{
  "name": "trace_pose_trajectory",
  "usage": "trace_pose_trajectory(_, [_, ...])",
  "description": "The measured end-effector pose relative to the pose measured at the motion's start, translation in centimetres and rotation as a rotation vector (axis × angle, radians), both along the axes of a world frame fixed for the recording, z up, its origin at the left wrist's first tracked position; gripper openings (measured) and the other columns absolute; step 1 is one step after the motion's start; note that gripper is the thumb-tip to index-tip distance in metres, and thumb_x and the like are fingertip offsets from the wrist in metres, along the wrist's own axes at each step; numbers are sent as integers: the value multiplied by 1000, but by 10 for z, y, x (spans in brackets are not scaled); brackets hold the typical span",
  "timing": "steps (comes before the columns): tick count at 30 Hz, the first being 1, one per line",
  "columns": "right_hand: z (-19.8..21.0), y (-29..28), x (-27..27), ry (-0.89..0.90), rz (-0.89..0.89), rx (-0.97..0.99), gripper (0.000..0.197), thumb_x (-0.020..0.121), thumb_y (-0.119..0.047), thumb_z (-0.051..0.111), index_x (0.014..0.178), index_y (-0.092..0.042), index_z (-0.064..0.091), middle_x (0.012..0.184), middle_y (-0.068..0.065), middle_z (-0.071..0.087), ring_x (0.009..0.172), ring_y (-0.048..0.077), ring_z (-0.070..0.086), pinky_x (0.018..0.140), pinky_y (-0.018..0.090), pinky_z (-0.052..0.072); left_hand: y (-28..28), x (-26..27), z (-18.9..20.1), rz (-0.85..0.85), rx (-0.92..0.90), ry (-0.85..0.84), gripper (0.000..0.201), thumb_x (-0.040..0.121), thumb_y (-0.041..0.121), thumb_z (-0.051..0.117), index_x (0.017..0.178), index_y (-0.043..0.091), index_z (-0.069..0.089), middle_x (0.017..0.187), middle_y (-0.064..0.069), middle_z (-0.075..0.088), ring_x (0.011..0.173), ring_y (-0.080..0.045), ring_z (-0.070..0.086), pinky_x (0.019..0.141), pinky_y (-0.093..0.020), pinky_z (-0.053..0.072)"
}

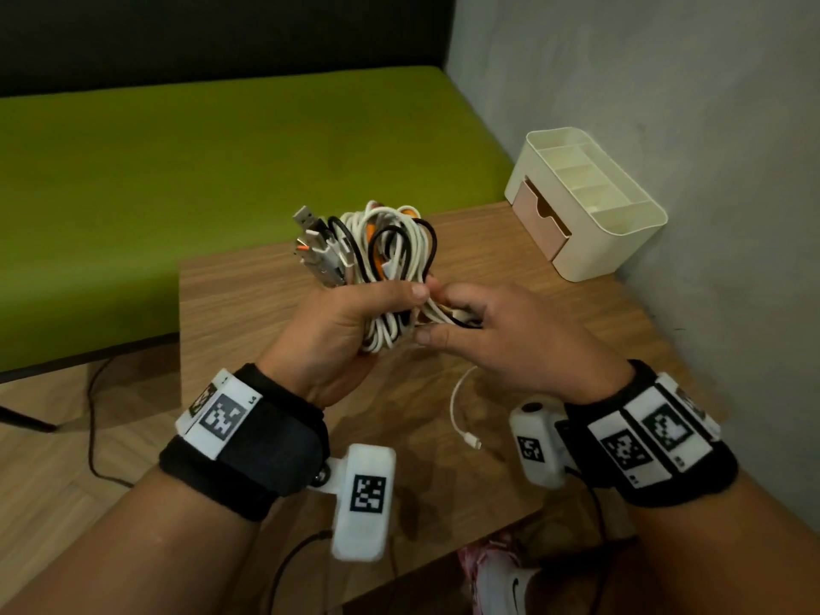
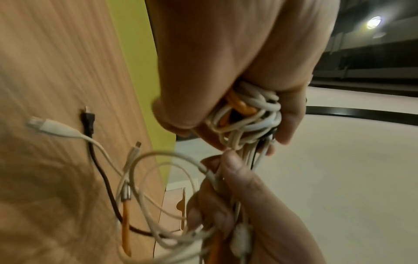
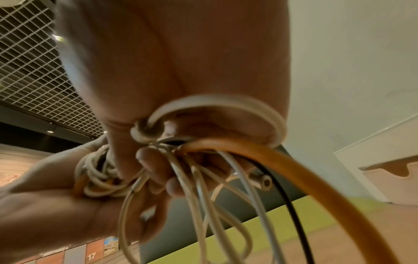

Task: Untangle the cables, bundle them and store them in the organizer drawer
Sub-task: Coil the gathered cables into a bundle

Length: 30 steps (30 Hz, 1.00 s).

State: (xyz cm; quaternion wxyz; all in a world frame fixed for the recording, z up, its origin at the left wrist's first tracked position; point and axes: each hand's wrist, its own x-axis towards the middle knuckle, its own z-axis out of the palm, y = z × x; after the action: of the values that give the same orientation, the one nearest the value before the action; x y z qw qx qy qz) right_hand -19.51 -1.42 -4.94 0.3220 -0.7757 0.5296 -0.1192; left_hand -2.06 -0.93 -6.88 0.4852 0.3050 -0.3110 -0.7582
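Observation:
A bundle of white, black and orange cables (image 1: pixel 384 250) is held above the wooden table (image 1: pixel 248 299). My left hand (image 1: pixel 350 321) grips the bundle at its middle, with USB plugs (image 1: pixel 317 248) sticking up on the left. My right hand (image 1: pixel 492 335) holds the loose ends beside the left hand. In the left wrist view my left hand (image 2: pixel 239 92) grips the cable bundle (image 2: pixel 246 123). In the right wrist view my right hand (image 3: pixel 172 110) holds the cable strands (image 3: pixel 203 178), which hang below it. The cream organizer (image 1: pixel 621 228) stands at the back right, its pink drawer (image 1: pixel 539 224) closed.
One white cable end (image 1: pixel 463 419) dangles over the table between my wrists. A green bench (image 1: pixel 222 193) lies beyond the table's left edge. A grey wall (image 1: pixel 710 126) runs along the right, right behind the organizer. A black cord (image 1: pixel 95 419) trails on the floor at left.

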Motion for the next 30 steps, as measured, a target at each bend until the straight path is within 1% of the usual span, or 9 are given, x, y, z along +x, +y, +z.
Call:
trace_pose_trajectory(4, [-5,2,8,-58,4,15,17,93,-47,55,108,-42,61,83,-15,68,74,-1,60,71,30,43,0,0,-1,35,4,76,10,78,6,57,77,2,66,79,-11,65,76,-23,67,73,-33,58])
trace_pose_trajectory(7, [-12,-2,10,-77,17,-35,29,91,-49,53,117,-38,60,105,-17,67,100,0,59,97,42,41,-2,0,-3,67,-10,132,15,84,9,54,73,6,64,76,-7,62,77,-20,64,80,-33,54])
trace_pose_trajectory(10, [-19,-9,4,23,-8,-50,46,80,-67,55,106,-29,62,104,-13,61,100,8,55,98,50,41,-8,9,-1,149,-1,183,14,82,13,54,71,7,60,72,-6,58,75,-19,61,82,-33,54])
trace_pose_trajectory(14, [-27,-17,-16,46,-73,90,86,59,-86,59,134,-47,44,139,-18,46,130,15,44,107,48,39,-13,18,1,241,-30,140,8,81,11,56,74,8,54,71,-5,52,71,-17,55,78,-30,53])
trace_pose_trajectory(17, [-24,-18,-21,-241,-18,175,101,58,-79,70,144,-60,21,155,-20,24,141,12,32,112,47,36,-14,19,-1,280,-17,114,6,81,13,55,76,9,52,74,-5,47,70,-17,52,76,-32,49])
trace_pose_trajectory(21, [-20,-16,-18,-511,-42,-54,69,74,-70,63,136,-42,50,142,-12,40,134,3,38,104,30,33,-17,23,-3,334,7,121,7,81,12,56,76,11,52,72,-4,48,67,-15,51,74,-32,47])
trace_pose_trajectory(25, [-17,-10,-8,-596,4,-235,31,84,-36,67,113,-28,64,114,-7,62,113,17,58,89,36,44,-18,22,-2,377,-9,134,18,89,7,51,73,13,53,68,0,50,63,-12,52,70,-31,46])
trace_pose_trajectory(28, [-22,-8,-2,-436,79,-186,21,90,-39,64,110,-34,64,105,-18,67,106,5,61,87,23,44,-16,24,1,364,-7,216,23,90,7,50,69,14,53,67,0,49,61,-12,52,67,-31,47])
trace_pose_trajectory(30, [-26,-10,-4,-239,47,-143,20,96,-50,52,99,-36,66,88,-20,66,89,-4,59,82,27,41,-15,26,4,346,-11,284,24,89,8,50,66,16,53,66,0,49,60,-11,51,63,-30,47])
